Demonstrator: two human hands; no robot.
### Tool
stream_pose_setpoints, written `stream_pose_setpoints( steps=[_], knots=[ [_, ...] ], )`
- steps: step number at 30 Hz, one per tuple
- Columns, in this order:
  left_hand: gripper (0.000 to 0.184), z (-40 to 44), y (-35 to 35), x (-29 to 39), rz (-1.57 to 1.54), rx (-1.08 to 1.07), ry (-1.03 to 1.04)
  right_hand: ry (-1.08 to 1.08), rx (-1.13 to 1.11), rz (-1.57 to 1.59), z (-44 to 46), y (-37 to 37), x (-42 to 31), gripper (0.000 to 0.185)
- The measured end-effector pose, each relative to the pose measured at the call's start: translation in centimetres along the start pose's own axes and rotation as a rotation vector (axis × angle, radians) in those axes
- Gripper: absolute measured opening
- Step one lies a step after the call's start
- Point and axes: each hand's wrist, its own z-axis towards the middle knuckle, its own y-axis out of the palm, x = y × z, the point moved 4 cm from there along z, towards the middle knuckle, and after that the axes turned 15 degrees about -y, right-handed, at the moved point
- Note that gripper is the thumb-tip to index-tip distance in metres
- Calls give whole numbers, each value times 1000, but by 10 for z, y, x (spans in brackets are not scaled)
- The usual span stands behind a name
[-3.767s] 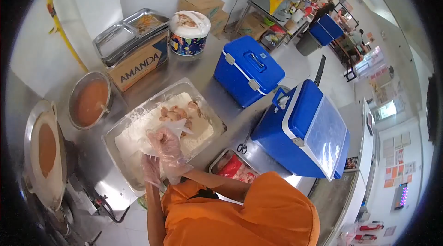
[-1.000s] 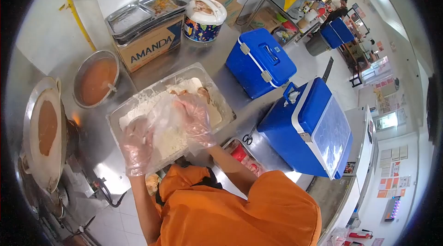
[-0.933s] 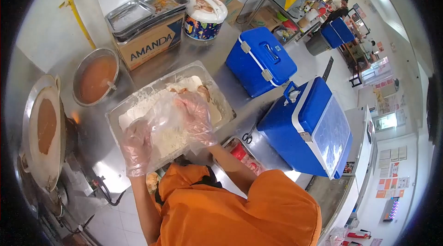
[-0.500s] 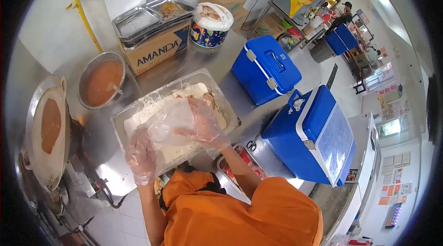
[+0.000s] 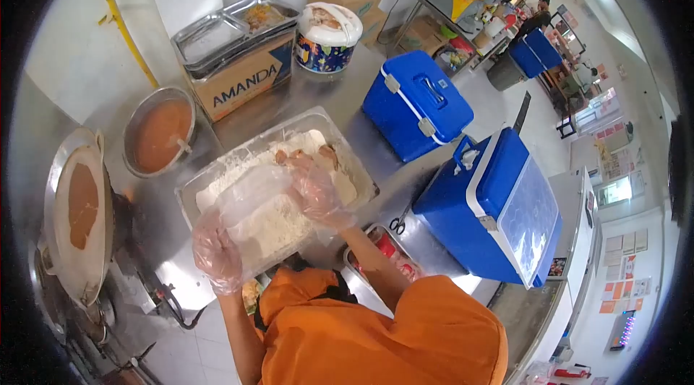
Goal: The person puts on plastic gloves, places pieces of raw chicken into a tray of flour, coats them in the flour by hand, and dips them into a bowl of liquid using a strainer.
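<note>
A clear plastic bag (image 5: 253,193) stretches between my two hands over a rectangular tub (image 5: 189,206) of white flour (image 5: 271,229). My left hand (image 5: 217,251), in a loose clear plastic glove, grips the bag's near left end at the tub's corner. In a similar glove, my right hand (image 5: 318,197) is closed at the bag's other end, above the flour. Pieces of what looks like raw meat (image 5: 327,156) lie in the flour by the right fingertips. The bag and glove partly hide those fingers.
Left of the tub stand a metal bowl of orange-brown liquid (image 5: 163,132) and a large wok (image 5: 79,262). Behind are a carton (image 5: 242,85) with metal trays and a patterned round container (image 5: 327,45). Blue coolers (image 5: 419,107), scissors (image 5: 397,224) and a tray of red packets (image 5: 387,247) are rightward.
My right hand has shifted slightly left and down, its fingers closer to the meat pieces. The bag hangs lower and flatter between my hands. My left hand has dropped a little.
</note>
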Motion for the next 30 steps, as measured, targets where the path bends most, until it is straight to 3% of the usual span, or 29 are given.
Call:
stream_pose_setpoints(
  steps=[4, 8, 9, 11, 14, 16, 19, 23, 25, 28, 30],
  knots=[
    [16, 3, -4, -3, 53, -4, 2, 132, 39, 73, -10, 7, 0, 36],
    [13, -10, 7, -11, -52, -64, 16, 580, 116, 116, -18, 17, 0, 34],
    [12, -14, 14, -10, -84, -78, 13, 599, 204, 189, -30, 29, 5, 35],
    [10, -24, 27, -7, -128, -118, 19, 636, 375, 338, -61, 60, 23, 39],
    [21, -40, 45, -7, -113, -233, 47, 1082, 434, 1021, -73, 78, 15, 44],
    [33, -48, 51, -7, -8, -385, -2, 1009, 396, 1114, -65, 69, 2, 47],
    [11, -47, 57, -1, -164, -291, 34, 966, 390, 1334, -46, 45, -16, 56],
    [15, -54, 73, -11, -159, -373, -42, 865, 186, 1460, -36, 34, -32, 67],
    [18, -57, 80, -16, -147, -365, -24, 786, 121, 1398, -35, 33, -41, 73],
    [17, -62, 86, -15, -144, -279, 230, 727, 95, 1230, -28, 32, -49, 78],
    [16, -67, 97, -11, 39, -537, 171, 786, 170, 1122, -41, 42, -47, 79]
  ],
)
